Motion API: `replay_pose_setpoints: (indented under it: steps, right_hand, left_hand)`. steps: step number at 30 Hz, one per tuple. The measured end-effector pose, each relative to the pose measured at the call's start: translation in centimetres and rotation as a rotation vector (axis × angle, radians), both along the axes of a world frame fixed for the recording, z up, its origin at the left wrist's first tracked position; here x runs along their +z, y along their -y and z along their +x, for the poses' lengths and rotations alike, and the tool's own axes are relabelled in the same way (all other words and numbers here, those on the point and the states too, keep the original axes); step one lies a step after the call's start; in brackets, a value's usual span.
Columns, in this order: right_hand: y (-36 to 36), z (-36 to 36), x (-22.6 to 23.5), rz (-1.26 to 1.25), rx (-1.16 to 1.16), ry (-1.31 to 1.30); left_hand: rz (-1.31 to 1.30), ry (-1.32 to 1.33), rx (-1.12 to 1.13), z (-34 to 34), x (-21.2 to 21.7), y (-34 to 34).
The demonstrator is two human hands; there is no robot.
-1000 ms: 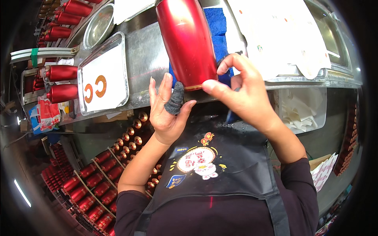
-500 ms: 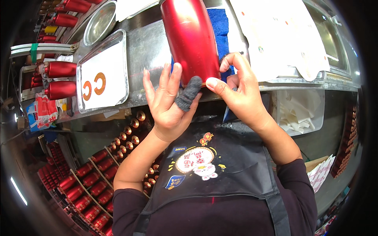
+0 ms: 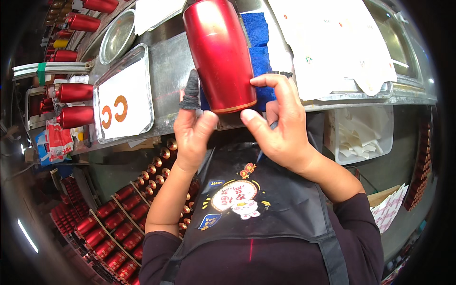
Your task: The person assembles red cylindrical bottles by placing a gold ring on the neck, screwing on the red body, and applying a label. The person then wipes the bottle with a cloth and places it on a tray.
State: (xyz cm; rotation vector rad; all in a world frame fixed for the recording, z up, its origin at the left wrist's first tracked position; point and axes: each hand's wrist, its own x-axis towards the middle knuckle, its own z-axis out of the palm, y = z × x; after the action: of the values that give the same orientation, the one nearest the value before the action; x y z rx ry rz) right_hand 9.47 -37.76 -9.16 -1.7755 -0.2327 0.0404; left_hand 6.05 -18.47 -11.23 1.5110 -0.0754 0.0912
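Note:
A glossy red metallic bottle lies on a blue cloth, its gold-rimmed base toward me. My left hand is at the base's left corner, thumb and index finger apart, the index in a grey knitted finger sleeve. Its other fingers are hidden. At the right of the base, my right hand has its index fingertip against the bottle's side and its thumb just off the rim. Its other fingers curl around a slim dark-blue pointed tool, mostly hidden; its exact kind is unclear.
Left on the metal bench is a tray with white paper and two gold C-shaped pieces, below a metal bowl. White sheets cover the right side. A bin of paper scraps stands below. Racks of red bottles are lower left.
The bottle has shifted slightly left and turned a little. My left hand has swung from spread fingers below the base to its left side. My right index has moved up onto the bottle's side.

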Motion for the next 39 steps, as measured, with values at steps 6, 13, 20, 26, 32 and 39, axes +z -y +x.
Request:
replay_pose_setpoints:
  steps: [6,13,20,26,32,39]
  right_hand:
    - [-1.6,0.6,-0.7,-0.120,-0.103,0.175]
    - [-1.0,0.4,-1.2,-0.073,-0.058,0.180]
    - [-0.4,0.6,-1.4,0.027,-0.024,0.136]
    - [-0.8,0.5,-0.9,0.070,-0.064,0.027]
    - [-2.4,0.2,-1.1,-0.186,-0.122,0.206]
    - [-1.9,0.6,-1.6,-0.127,-0.098,0.217]
  left_hand:
    - [-0.157,-0.149,0.105,0.1,0.3,1.1]
    - [-0.107,-0.116,0.120,0.0,0.4,1.6]
    - [-0.007,-0.096,0.147,-0.4,0.0,1.3]
    - [0.668,0.191,0.179,-3.3,-1.2,0.3]
    - [0.848,0.206,0.184,-4.5,-2.1,0.2]
    - [0.831,0.246,0.177,-3.9,-1.9,0.3]
